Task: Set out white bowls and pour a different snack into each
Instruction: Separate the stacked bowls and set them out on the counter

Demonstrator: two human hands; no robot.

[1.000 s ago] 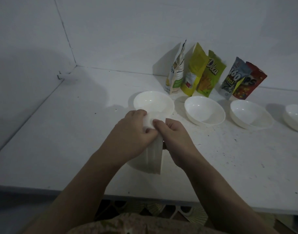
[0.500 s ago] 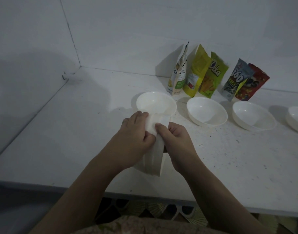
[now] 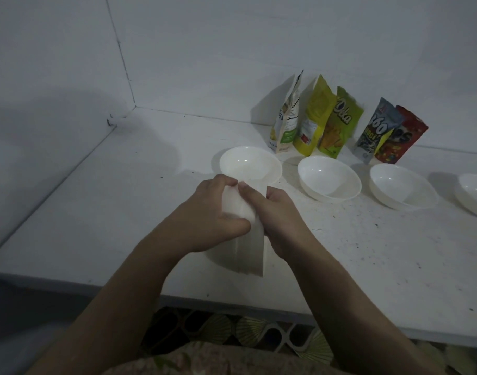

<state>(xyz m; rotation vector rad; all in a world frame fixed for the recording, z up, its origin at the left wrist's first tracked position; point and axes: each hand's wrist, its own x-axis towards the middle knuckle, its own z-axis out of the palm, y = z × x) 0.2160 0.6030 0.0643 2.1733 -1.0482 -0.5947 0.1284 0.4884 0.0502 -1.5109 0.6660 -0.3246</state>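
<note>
A plain white pouch stands upright on the white table, just in front of the leftmost white bowl. My left hand and my right hand both pinch its top edge, with the fingertips close together. To the right, in a row, sit a second bowl, a third bowl and a fourth bowl cut off by the frame edge. All the bowls look empty. Several snack pouches lean on the back wall: white-green, yellow, green, grey-blue and red.
The white table meets walls at the left and the back, forming a corner at the far left. Its front edge runs below my forearms. A patterned floor shows under the edge.
My fingers have shifted on the pouch top, and the right fingertips now sit further left over it. The pouch stays in the same spot; the view moved slightly.
</note>
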